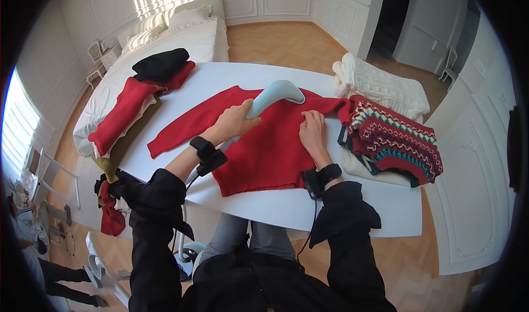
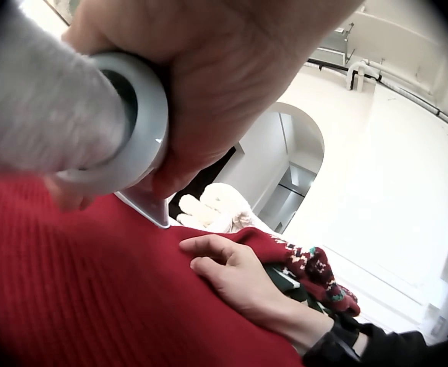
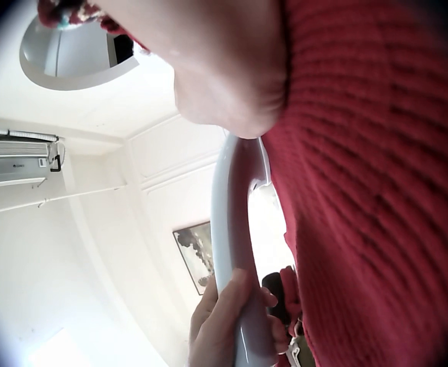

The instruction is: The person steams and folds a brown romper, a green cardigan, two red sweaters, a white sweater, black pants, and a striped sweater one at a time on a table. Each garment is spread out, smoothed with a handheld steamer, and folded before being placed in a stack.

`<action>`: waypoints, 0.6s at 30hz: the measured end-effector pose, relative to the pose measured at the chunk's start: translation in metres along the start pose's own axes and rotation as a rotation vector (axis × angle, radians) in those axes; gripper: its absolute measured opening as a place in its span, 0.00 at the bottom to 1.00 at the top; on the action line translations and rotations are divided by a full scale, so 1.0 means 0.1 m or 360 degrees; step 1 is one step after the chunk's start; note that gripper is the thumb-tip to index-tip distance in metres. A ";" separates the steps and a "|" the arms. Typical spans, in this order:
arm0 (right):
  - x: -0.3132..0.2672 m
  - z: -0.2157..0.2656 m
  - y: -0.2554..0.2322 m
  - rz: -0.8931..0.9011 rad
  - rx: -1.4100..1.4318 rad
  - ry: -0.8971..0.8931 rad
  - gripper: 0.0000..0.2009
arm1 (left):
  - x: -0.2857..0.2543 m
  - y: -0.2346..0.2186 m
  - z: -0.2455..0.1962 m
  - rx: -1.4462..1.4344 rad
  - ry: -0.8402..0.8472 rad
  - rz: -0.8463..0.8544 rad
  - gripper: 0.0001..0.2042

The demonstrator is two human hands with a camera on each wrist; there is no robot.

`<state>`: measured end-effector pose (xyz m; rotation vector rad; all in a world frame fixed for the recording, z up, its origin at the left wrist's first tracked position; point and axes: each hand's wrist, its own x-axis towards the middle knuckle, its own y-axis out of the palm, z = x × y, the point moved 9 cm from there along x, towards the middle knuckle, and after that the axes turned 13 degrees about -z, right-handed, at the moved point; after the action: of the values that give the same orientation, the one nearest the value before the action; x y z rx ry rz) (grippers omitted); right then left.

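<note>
A red ribbed sweater [image 1: 264, 152] lies spread on the white table, one sleeve reaching out to the left. My left hand [image 1: 234, 122] grips the handle of a pale blue garment steamer [image 1: 271, 96]. The steamer's head is over the upper part of the sweater, close to the cloth. Seen from the left wrist, a grey fabric-covered hose [image 2: 48, 107] runs into the handle's end. My right hand [image 1: 313, 133] rests on the sweater's right side, below the steamer head. In the left wrist view its fingers [image 2: 209, 246] lie on the cloth, holding nothing.
Folded red, black and olive clothes [image 1: 124, 111] are stacked along the table's left edge. At right lie a patterned sweater [image 1: 394, 138] on other clothes and a cream knit [image 1: 380, 86]. The steamer's base [image 1: 190, 252] stands on the floor; a bed [image 1: 193, 42] is beyond the table.
</note>
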<state>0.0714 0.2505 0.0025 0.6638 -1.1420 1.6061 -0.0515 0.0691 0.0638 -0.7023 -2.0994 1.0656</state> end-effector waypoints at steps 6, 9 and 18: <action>-0.01 -0.02 0.00 -0.0004 -0.0008 0.0014 0.11 | -0.50 -0.38 0.07 -0.0011 0.0005 0.0214 0.31; 0.00 -0.02 0.00 0.0005 0.0005 0.0030 0.11 | -0.82 -0.60 0.07 -0.0008 -0.0119 0.0361 0.31; 0.00 -0.01 -0.01 0.0099 -0.0032 0.0053 0.09 | -1.39 -1.02 0.30 0.0007 -0.0170 0.0422 0.32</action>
<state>0.0726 0.2517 0.0028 0.5916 -1.1629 1.6504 -0.0033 -0.0968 0.0917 -0.9610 -2.1340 1.2753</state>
